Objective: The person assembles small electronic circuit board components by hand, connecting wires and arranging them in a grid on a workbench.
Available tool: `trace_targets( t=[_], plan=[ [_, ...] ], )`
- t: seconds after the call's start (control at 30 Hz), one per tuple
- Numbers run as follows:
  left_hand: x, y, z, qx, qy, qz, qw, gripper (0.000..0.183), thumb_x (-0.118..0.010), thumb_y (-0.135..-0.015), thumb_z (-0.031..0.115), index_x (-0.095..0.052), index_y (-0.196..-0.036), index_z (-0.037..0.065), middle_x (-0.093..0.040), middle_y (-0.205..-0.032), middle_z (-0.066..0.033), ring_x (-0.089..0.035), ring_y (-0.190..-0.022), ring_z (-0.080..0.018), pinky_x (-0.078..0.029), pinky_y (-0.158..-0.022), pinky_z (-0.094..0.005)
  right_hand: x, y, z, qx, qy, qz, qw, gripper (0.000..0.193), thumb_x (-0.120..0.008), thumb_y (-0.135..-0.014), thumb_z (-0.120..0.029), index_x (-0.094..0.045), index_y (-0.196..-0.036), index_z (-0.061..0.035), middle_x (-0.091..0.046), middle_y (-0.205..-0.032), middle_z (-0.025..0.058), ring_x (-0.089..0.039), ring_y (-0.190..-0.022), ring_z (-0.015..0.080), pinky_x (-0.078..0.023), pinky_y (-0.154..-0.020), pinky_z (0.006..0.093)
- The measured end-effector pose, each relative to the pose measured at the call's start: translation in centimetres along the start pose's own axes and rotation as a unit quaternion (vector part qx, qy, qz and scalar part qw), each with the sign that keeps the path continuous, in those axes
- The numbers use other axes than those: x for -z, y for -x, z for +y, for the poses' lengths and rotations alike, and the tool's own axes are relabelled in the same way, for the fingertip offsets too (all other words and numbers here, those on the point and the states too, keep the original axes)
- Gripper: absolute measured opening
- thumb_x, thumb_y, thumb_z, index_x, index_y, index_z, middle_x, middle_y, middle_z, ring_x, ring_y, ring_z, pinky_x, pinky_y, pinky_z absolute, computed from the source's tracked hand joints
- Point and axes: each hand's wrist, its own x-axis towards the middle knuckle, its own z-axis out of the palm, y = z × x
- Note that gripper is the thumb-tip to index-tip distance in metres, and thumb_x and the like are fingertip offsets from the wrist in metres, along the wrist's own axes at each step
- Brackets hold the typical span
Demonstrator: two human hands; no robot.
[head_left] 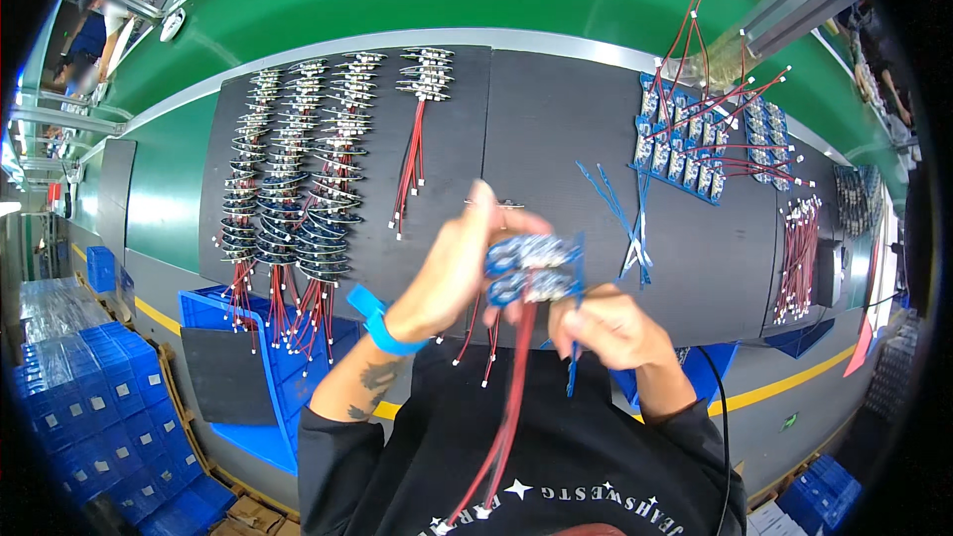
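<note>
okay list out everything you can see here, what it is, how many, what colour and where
circuit boards in hand: a few, blue, held between both hands
wires from held boards: a bundle, red, hanging toward the person
finished board rows: many, dark with red leads, left on mat
small board group: several, red leads, top centre
loose wires: several, blue, right of centre
board panels: two groups, blue, upper right
wire bundle: one, red, far right
mat: dark grey
bins: blue, lower left
wristband: one, blue, left wrist
left hand
right hand

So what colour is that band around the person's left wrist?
Bright blue. The wristband sits just below the left hand, shown clearly in the head view.
</note>
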Motion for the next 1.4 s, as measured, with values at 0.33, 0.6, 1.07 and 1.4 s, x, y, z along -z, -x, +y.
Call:
trace_targets(
  t=[0.33,0.6,1.07,1.4],
  plan=[
    [-0.7,3.4,-4.6,-0.205,-0.25,0.129,0.937,0.045,-0.045,-0.101,0.027,-0.058,-0.07,-0.002,-0.055,-0.053,-0.0016,-0.05,-0.049,-0.0078,-0.04,-0.046,-0.0268,-3.3,-1.2,0.1,0.095,0.244,0.1,0.96,0.025,-0.057,-0.089,-0.004,-0.048,-0.067,0.0001,-0.045,-0.052,0.01,-0.047,-0.042,0.0288,-0.036,-0.042,0.0409],
    [-0.7,2.5,-6.2,-0.058,0.002,0.051,0.997,0.056,-0.038,-0.1,0.044,-0.049,-0.062,0.004,-0.05,-0.047,-0.0064,-0.042,-0.029,-0.0125,-0.031,-0.025,-0.0254,-4.1,0.4,1.3,0.05,-0.125,0.041,0.99,0.033,-0.042,-0.099,-0.009,-0.048,-0.068,-0.001,-0.056,-0.056,0.0092,-0.056,-0.047,0.0244,-0.042,-0.044,0.037],
    [3.7,-0.1,-5.9,-0.491,-0.426,0.121,0.75,0.036,-0.075,-0.075,0.029,-0.051,-0.063,0.005,-0.052,-0.06,-0.0048,-0.05,-0.044,-0.0194,-0.035,-0.042,-0.0282,5.6,0.7,2.9,-0.136,0.617,0.409,0.659,0.032,-0.073,-0.079,-0.023,-0.061,-0.098,-0.001,-0.058,-0.094,0.0141,-0.059,-0.084,0.0307,-0.048,-0.07,0.039],
    [2.0,-1.8,-6.8,-0.54,-0.4,0.122,0.73,0.035,-0.079,-0.068,0.029,-0.053,-0.065,0.005,-0.053,-0.061,-0.0056,-0.054,-0.048,-0.0201,-0.041,-0.043,-0.0298,-1.6,-2.4,0.9,0.016,0.289,0.13,0.948,0.037,-0.076,-0.072,-0.006,-0.062,-0.106,-0.0003,-0.065,-0.095,0.0123,-0.062,-0.071,0.0192,-0.046,-0.056,0.0256]
  ],
)
